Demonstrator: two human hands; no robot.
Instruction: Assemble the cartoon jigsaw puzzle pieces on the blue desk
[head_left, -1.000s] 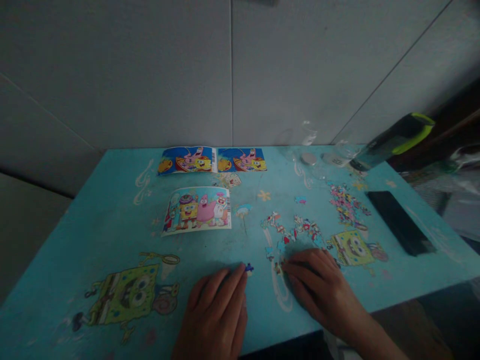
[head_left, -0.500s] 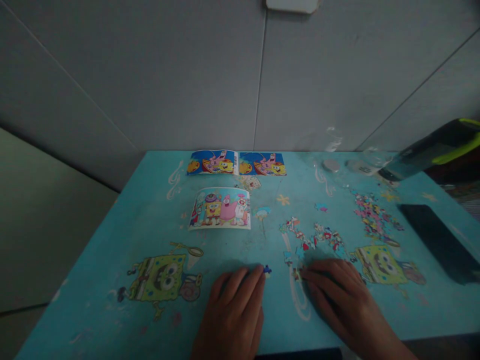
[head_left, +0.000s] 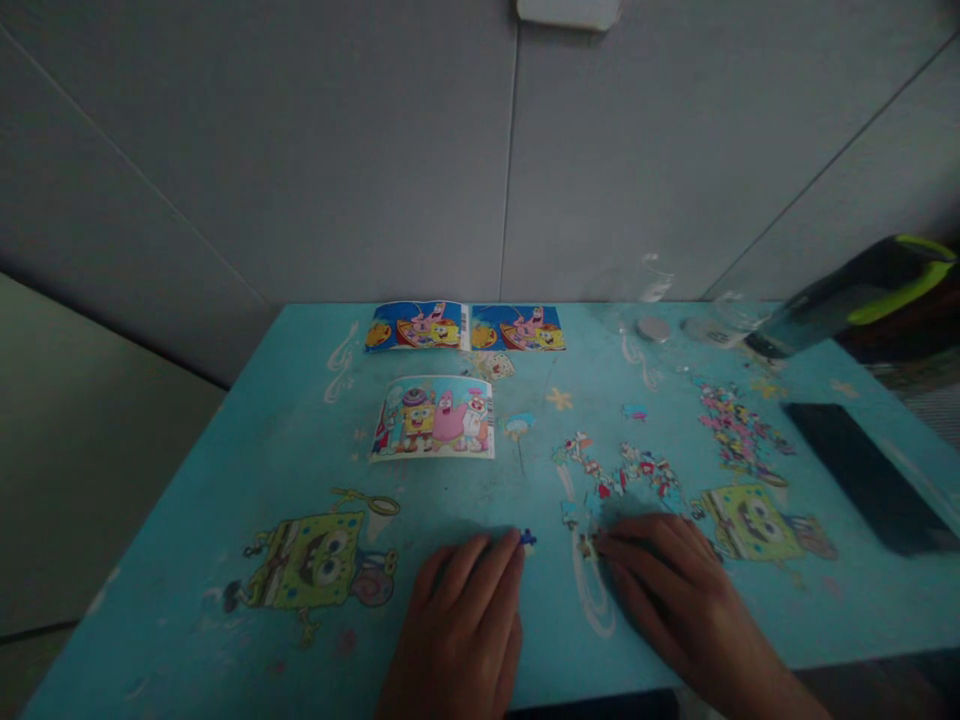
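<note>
Low over the table's near side, my left hand (head_left: 469,615) has its fingers pressed together. A small blue jigsaw piece (head_left: 528,541) pokes out at its index fingertip. To the right, my right hand (head_left: 671,580) is closed, with a brownish jigsaw piece (head_left: 586,546) at its fingertips. A gap of bare tabletop separates the two pieces. Just beyond the right hand lies a loose arc of red, white and light-blue jigsaw pieces (head_left: 630,468). My thumbs are mostly hidden under the hands.
A picture card (head_left: 435,418) lies mid-table, with a folded blue picture card (head_left: 465,328) behind it. More jigsaw pieces (head_left: 739,425) are heaped at the right, beside a black phone-like slab (head_left: 870,475). A dark bottle (head_left: 832,300) and clear containers (head_left: 724,325) occupy the back right.
The whole view has shifted slightly, so the tabletop things appear a little further left. Both hands keep nearly the same pose, each with its piece at the fingertips.
</note>
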